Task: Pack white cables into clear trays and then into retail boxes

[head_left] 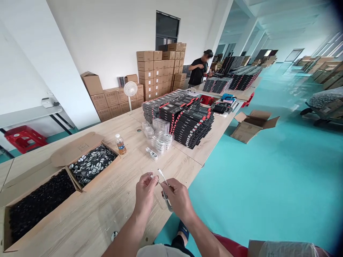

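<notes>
My right hand (177, 197) is closed around a coiled white cable (168, 204). One slim white plug (160, 172) of that cable sticks up past the fingers. Close beside it, my left hand (146, 188) pinches a small pale piece (152, 175) between thumb and forefinger; whether it is the cable's other end or a clear cap on it, I cannot tell. Both hands are over the table's near edge, fingertips almost touching. Beyond them, bundled white cables (160, 143) lie by clear plastic trays (160, 125) on the wooden table (118, 189).
Stacks of black and red boxes (187, 121) cover the table farther on. At left are a carton of small black parts (40, 203), a carton of black-and-white pieces (92, 162) and a bottle (120, 144). An open carton (252, 125) sits on the floor. A co-worker (198, 71) stands beyond.
</notes>
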`<action>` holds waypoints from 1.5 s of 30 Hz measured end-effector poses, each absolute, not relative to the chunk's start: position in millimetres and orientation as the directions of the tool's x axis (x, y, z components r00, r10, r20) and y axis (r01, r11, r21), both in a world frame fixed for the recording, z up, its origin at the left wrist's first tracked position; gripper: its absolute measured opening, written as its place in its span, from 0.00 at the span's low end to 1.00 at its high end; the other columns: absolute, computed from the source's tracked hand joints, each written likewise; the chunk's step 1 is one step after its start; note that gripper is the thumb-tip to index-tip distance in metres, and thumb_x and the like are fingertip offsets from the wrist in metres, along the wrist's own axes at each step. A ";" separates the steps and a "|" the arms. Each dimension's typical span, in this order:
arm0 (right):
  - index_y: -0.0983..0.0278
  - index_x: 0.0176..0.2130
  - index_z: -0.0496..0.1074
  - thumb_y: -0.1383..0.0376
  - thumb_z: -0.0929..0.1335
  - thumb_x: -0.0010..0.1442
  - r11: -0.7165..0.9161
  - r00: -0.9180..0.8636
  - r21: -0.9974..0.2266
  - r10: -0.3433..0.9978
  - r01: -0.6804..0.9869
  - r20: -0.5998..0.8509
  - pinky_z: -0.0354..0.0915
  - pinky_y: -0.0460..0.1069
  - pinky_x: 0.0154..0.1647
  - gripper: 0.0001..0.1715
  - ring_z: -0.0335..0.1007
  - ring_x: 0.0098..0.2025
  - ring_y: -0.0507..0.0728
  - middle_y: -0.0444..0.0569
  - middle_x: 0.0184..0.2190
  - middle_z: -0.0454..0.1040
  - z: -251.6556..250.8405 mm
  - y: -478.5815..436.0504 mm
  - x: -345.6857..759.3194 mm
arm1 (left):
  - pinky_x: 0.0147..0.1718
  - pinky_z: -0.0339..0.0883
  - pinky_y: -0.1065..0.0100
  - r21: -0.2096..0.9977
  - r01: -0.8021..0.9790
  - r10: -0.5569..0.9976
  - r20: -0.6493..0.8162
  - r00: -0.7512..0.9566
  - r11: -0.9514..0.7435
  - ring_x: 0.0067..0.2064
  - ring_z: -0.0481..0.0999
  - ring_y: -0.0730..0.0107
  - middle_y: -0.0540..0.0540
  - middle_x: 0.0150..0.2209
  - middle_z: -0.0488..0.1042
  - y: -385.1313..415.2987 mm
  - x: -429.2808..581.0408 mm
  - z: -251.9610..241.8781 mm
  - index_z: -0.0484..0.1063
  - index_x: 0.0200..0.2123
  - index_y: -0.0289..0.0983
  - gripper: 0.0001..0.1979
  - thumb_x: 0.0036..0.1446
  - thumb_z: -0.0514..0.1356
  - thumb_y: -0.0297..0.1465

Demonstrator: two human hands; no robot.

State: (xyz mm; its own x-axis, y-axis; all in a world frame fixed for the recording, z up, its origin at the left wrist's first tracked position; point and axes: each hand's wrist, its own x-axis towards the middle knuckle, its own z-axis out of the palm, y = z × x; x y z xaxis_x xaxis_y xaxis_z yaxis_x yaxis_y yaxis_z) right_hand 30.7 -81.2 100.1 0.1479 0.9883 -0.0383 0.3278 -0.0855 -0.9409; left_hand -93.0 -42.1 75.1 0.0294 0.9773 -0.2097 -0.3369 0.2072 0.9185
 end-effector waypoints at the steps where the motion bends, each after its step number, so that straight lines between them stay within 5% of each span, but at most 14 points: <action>1: 0.61 0.23 0.69 0.48 0.66 0.58 -0.035 0.154 -0.911 0.988 0.410 0.031 0.60 0.49 0.28 0.23 0.67 0.27 0.55 0.50 0.27 0.72 98.5 -80.9 30.6 | 0.39 0.67 0.65 0.919 -0.339 0.979 -0.202 0.027 0.199 0.37 0.76 0.64 0.45 0.33 0.77 -41.6 -92.6 73.5 0.75 0.34 0.36 0.16 0.47 0.68 0.42; 5: 0.61 0.21 0.69 0.53 0.67 0.58 0.004 0.143 -0.858 0.986 0.513 0.090 0.59 0.49 0.28 0.20 0.66 0.27 0.55 0.49 0.27 0.72 92.9 -78.9 32.4 | 0.39 0.69 0.64 0.947 -0.278 0.987 -0.144 0.073 0.159 0.39 0.76 0.61 0.42 0.35 0.77 -42.8 -92.5 71.2 0.76 0.30 0.36 0.15 0.49 0.66 0.43; 8: 0.61 0.22 0.69 0.54 0.65 0.58 -0.091 0.197 -0.880 0.980 0.466 0.003 0.57 0.48 0.26 0.19 0.65 0.24 0.54 0.47 0.22 0.71 90.4 -76.4 35.4 | 0.46 0.69 0.62 0.946 -0.284 0.982 -0.119 0.148 0.157 0.48 0.75 0.58 0.40 0.49 0.74 -48.4 -93.5 73.8 0.74 0.47 0.39 0.20 0.53 0.63 0.43; 11: 0.61 0.21 0.68 0.55 0.65 0.57 -0.162 0.222 -0.889 0.973 0.428 -0.070 0.53 0.47 0.22 0.18 0.62 0.21 0.53 0.44 0.18 0.69 89.9 -73.4 36.0 | 0.50 0.67 0.60 0.913 -0.367 0.979 -0.126 0.157 0.176 0.50 0.75 0.61 0.42 0.57 0.65 -54.0 -92.3 74.9 0.51 0.65 0.51 0.36 0.56 0.61 0.41; 14: 0.61 0.19 0.65 0.56 0.66 0.56 -0.172 0.209 -0.889 0.974 0.425 -0.089 0.49 0.46 0.21 0.19 0.58 0.19 0.51 0.42 0.15 0.66 92.0 -70.5 31.8 | 0.49 0.68 0.60 0.871 -0.449 0.980 -0.160 0.121 0.198 0.48 0.75 0.63 0.44 0.51 0.67 -55.8 -89.2 71.3 0.33 0.67 0.52 0.47 0.54 0.62 0.37; 17: 0.62 0.17 0.64 0.58 0.66 0.54 -0.199 0.189 -0.881 0.974 0.429 -0.127 0.49 0.46 0.20 0.19 0.56 0.18 0.50 0.41 0.13 0.63 95.8 -67.8 25.2 | 0.45 0.67 0.63 0.839 -0.487 0.969 -0.225 0.099 0.245 0.43 0.75 0.67 0.49 0.40 0.71 -54.4 -87.3 67.4 0.48 0.64 0.45 0.39 0.51 0.61 0.31; 20: 0.62 0.16 0.65 0.60 0.66 0.53 -0.238 0.148 -0.895 0.970 0.378 -0.195 0.52 0.45 0.20 0.17 0.58 0.19 0.50 0.41 0.13 0.64 99.1 -65.5 20.5 | 0.36 0.66 0.68 0.793 -0.547 0.961 -0.258 0.098 0.269 0.33 0.73 0.71 0.52 0.31 0.71 -52.2 -87.6 69.0 0.67 0.45 0.40 0.19 0.47 0.61 0.28; 23: 0.63 0.16 0.65 0.61 0.67 0.51 -0.277 0.105 -0.908 0.961 0.314 -0.257 0.54 0.45 0.20 0.16 0.60 0.18 0.50 0.41 0.13 0.65 100.0 -63.1 19.1 | 0.30 0.64 0.70 0.770 -0.572 0.957 -0.270 0.109 0.282 0.29 0.70 0.72 0.51 0.27 0.70 -50.2 -88.1 74.0 0.69 0.32 0.37 0.08 0.47 0.63 0.30; 30: 0.63 0.16 0.63 0.57 0.69 0.50 -0.344 0.018 -0.904 0.936 0.252 -0.351 0.55 0.44 0.20 0.19 0.60 0.17 0.49 0.39 0.12 0.61 96.4 -56.0 19.4 | 0.26 0.60 0.70 0.837 -0.489 0.961 -0.277 0.007 0.245 0.26 0.66 0.74 0.54 0.23 0.66 -48.3 -86.1 69.4 0.65 0.27 0.37 0.17 0.47 0.67 0.41; 36: 0.62 0.17 0.61 0.59 0.68 0.53 -0.305 0.050 -0.856 0.948 0.416 -0.314 0.49 0.45 0.19 0.19 0.56 0.18 0.49 0.39 0.13 0.61 94.0 -56.4 15.5 | 0.24 0.58 0.72 0.858 -0.481 0.957 -0.265 -0.114 0.181 0.23 0.63 0.77 0.56 0.20 0.62 -44.7 -85.2 59.9 0.62 0.23 0.38 0.18 0.48 0.66 0.41; 41: 0.63 0.26 0.70 0.64 0.68 0.56 -0.098 0.064 -0.534 0.995 0.840 -0.082 0.48 0.47 0.24 0.08 0.66 0.26 0.53 0.47 0.25 0.73 90.4 -61.5 5.3 | 0.23 0.59 0.71 0.787 -0.580 0.929 -0.345 -0.133 0.209 0.22 0.65 0.76 0.55 0.18 0.64 -38.3 -82.9 61.3 0.62 0.24 0.38 0.17 0.45 0.67 0.39; 45: 0.63 0.29 0.72 0.63 0.67 0.60 -0.021 0.015 -0.389 1.000 0.921 -0.020 0.48 0.47 0.25 0.08 0.70 0.28 0.55 0.50 0.30 0.75 82.7 -62.5 1.1 | 0.21 0.56 0.72 0.766 -0.592 0.908 -0.398 -0.132 0.249 0.20 0.63 0.77 0.56 0.16 0.63 -33.5 -84.7 61.7 0.60 0.23 0.38 0.19 0.42 0.68 0.39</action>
State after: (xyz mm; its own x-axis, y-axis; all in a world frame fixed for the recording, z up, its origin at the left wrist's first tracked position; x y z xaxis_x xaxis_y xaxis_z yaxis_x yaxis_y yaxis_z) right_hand 1.1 -62.5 82.7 0.0145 0.9997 -0.0200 0.9208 -0.0211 -0.3894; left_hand -84.7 -33.5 61.7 -0.1324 0.9079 -0.3976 -0.5922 0.2492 0.7663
